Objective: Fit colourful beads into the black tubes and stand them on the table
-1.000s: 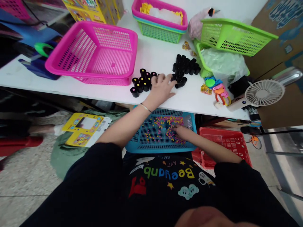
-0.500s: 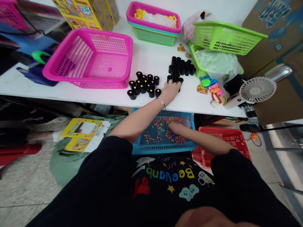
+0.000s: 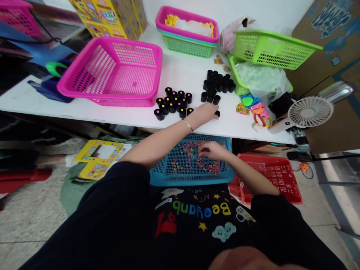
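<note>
Black cylinders (image 3: 171,107) stand in two groups on the counter (image 3: 140,122). The left grip (image 3: 207,112) touches another cylinder; the right grip (image 3: 215,150) is over the blue basket (image 3: 191,182) containing pink and yellow beads (image 3: 215,167). I cannot tell whether either is clamped. A green basket (image 3: 239,85) holds plastic (image 3: 261,77).

The person wears a dark, near-black T-shirt (image 3: 197,225) with short, loose sleeves (image 3: 118,187) that end around the elbows. Upside down across the front run rounded letters (image 3: 201,209) spelling "Beeyanb" in yellow, green, blue and other colours. Around them sit yellow stars (image 3: 203,226), a red figure (image 3: 166,224), two pale blue cloud-like faces (image 3: 224,231) and a white cup-like shape (image 3: 244,213). A thin, pale band (image 3: 188,124) circles the left wrist.
</note>
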The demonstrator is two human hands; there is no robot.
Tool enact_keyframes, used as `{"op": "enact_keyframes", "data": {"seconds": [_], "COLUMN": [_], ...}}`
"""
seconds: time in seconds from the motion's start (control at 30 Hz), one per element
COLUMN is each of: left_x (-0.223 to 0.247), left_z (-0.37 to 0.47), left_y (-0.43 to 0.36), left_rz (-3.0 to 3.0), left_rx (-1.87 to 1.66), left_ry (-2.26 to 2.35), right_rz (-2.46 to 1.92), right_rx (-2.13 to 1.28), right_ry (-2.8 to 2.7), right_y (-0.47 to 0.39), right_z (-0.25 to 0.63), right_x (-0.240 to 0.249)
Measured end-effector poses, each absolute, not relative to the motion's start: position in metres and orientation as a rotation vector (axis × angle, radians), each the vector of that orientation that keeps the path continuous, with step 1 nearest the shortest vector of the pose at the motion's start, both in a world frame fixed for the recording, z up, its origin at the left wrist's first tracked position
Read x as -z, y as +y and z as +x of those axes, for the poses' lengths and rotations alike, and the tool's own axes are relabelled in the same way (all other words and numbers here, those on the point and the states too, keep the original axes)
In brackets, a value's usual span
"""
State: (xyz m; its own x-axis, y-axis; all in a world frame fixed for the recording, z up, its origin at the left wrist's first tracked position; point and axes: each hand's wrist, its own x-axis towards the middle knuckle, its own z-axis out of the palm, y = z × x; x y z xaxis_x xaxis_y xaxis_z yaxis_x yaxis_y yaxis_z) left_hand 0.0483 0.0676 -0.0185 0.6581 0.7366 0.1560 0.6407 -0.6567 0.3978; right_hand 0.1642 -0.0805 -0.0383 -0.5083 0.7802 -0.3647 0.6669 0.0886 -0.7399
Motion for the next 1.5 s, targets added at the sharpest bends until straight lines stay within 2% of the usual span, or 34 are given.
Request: {"op": "enact_keyframes", "data": {"seconds": [0.07,0.17,0.27,0.53,0.87,1.27,1.5], "left_x": [0.026,0.04,0.054,0.062,0.059,0.054,0.031], "left_z": [0.029,0.005,-0.006,-0.007,-0.007,-0.004,-0.036], "left_y": [0.051,0.029,0.017,0.013,0.013,0.008,-0.009], "left_rz": [2.425,2.208,2.11,2.132,2.052,2.206,2.501], "left_rx": [-0.554,-0.686,-0.791,-0.9,-0.908,-0.835,-0.813], "left_ry": [1.063,1.026,0.99,0.939,0.889,0.971,1.538], "right_rz": [-1.418,-1.422,-1.492,-1.634,-1.6,-1.534,-1.458], "right_rx": [-1.427,-1.141,-0.918,-0.893,-1.482,-1.488,-1.457], "right_ry": [-1.927,-1.605,-1.52,-1.532,-0.983,-0.849,-1.28], "right_y": [-0.081,-0.071,-0.051,-0.027,-0.016,-0.018,-0.08], "right_z": [0.181,0.202,0.209,0.194,0.19,0.183,0.193], "right_x": [0.022,0.005,0.004,0.009,0.009,0.015,0.021]}}
